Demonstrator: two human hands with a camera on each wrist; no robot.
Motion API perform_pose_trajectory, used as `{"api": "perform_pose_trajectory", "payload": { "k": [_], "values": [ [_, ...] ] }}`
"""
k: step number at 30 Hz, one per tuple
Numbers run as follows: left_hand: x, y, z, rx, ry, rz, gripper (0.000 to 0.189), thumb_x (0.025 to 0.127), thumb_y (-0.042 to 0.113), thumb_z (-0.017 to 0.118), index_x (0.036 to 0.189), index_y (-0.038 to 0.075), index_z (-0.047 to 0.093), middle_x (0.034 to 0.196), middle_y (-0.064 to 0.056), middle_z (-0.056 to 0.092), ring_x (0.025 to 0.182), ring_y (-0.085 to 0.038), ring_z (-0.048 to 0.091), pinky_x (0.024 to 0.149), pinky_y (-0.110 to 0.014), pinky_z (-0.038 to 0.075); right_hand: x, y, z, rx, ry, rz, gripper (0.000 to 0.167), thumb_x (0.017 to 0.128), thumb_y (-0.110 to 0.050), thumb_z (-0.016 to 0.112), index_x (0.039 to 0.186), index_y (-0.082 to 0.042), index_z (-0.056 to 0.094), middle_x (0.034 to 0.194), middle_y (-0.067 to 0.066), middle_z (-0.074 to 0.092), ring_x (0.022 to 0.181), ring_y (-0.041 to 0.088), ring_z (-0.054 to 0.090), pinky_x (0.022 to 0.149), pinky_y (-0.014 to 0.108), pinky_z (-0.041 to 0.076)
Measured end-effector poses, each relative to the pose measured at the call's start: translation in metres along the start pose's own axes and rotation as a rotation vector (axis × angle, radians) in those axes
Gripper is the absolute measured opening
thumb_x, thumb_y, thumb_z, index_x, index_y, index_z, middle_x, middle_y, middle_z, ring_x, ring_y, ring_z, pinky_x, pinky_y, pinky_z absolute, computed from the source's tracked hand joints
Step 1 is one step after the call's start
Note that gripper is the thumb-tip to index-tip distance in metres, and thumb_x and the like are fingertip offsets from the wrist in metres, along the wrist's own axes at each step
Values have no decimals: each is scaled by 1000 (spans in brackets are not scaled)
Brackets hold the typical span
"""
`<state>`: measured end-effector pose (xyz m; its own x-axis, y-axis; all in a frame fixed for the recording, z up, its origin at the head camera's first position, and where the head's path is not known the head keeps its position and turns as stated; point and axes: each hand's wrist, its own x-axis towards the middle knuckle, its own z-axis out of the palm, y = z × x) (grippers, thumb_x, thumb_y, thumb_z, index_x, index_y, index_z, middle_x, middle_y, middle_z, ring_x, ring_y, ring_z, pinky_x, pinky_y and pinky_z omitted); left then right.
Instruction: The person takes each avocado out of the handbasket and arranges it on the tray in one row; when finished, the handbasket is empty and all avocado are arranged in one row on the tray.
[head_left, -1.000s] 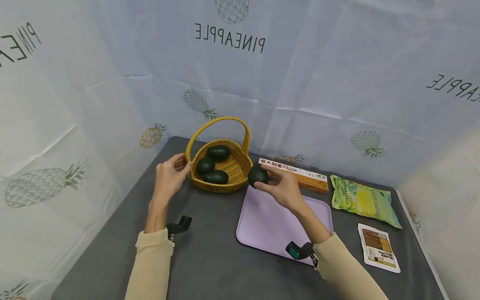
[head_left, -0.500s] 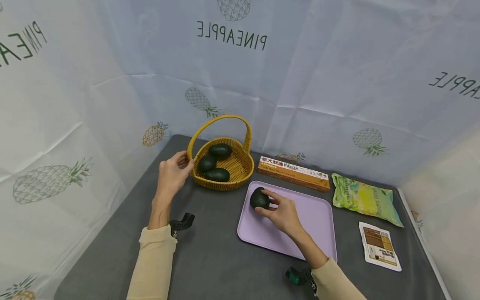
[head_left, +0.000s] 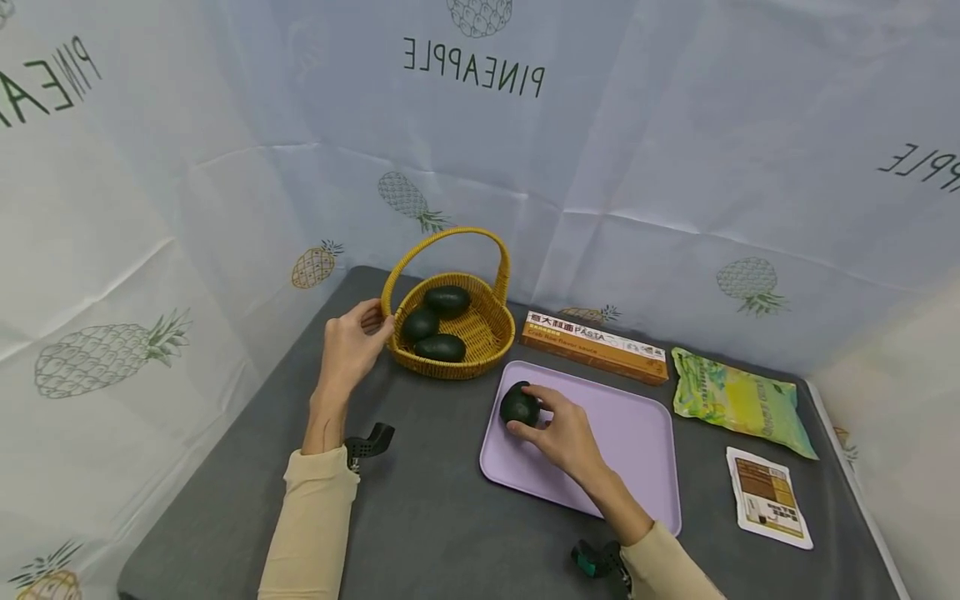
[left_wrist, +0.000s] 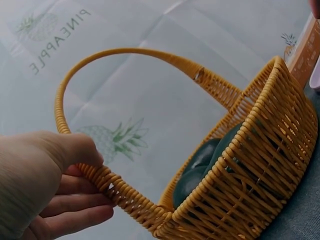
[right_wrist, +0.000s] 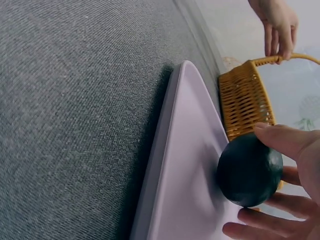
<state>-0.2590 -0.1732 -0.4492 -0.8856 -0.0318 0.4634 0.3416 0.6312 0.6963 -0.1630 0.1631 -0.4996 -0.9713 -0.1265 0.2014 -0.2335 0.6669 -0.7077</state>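
My left hand [head_left: 351,346] pinches the handle of a yellow wicker basket [head_left: 491,354] between thumb and fingers, as the left wrist view shows at the handle [left_wrist: 95,172]. Inside the basket lie three dark green avocados [head_left: 441,347]. Another avocado [head_left: 517,405] is held by my right hand [head_left: 567,433] at the left part of a lilac tray [head_left: 622,425]. In the right wrist view thumb and fingers lie around this avocado [right_wrist: 249,170], low over the tray surface; whether it touches the tray I cannot tell.
Behind the tray lies an orange and white pasta box [head_left: 596,346]. To its right is a green-yellow packet [head_left: 742,404], with a white and brown pouch [head_left: 768,498] nearer the front. A pineapple-print curtain [head_left: 637,125] encloses the dark grey table [head_left: 435,500].
My right hand has carried the avocado from beside the basket rim toward me and down to the tray's left part. The left hand stays on the basket handle.
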Motion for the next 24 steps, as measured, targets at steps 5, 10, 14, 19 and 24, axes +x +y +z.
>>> {"api": "perform_pose_trajectory", "payload": {
  "k": [5, 10, 14, 19, 24],
  "values": [
    [3, 2, 1, 1, -1, 7, 34, 99, 12, 73, 127, -5, 71, 109, -25, 77, 97, -38, 77, 84, -51, 65, 1, -2, -3, -96, 19, -46, 59, 78, -29, 95, 129, -11, 73, 131, 10, 72, 116, 28, 71, 82, 44, 64],
    [5, 3, 0, 2, 1, -1, 34, 98, 13, 73, 127, -6, 71, 109, -25, 77, 97, -37, 77, 84, -49, 66, 4, -6, -2, -109, 49, -62, 56, 77, -28, 96, 125, -8, 74, 126, 14, 71, 112, 32, 71, 86, 49, 62],
    [6, 3, -2, -1, 4, -8, 35, 98, 13, 73, 127, -6, 70, 109, -25, 77, 97, -37, 77, 84, -49, 66, 6, -12, 4, -81, 65, -15, 54, 78, -29, 95, 124, -8, 75, 123, 16, 70, 107, 33, 70, 85, 50, 62],
    [5, 2, -3, 3, -8, -25, 35, 99, 14, 72, 128, -6, 70, 110, -25, 77, 98, -37, 77, 84, -49, 66, 4, -17, 12, -110, 67, 39, 57, 79, -39, 93, 126, -12, 74, 124, 14, 69, 105, 31, 69, 84, 49, 61],
    [4, 3, -3, 1, -16, -35, 35, 99, 14, 72, 127, -5, 70, 109, -24, 77, 98, -37, 77, 84, -49, 66, 1, -18, 12, -199, 89, 89, 61, 77, -52, 91, 126, -19, 74, 124, 8, 70, 103, 26, 70, 75, 45, 60]
  ]
}}
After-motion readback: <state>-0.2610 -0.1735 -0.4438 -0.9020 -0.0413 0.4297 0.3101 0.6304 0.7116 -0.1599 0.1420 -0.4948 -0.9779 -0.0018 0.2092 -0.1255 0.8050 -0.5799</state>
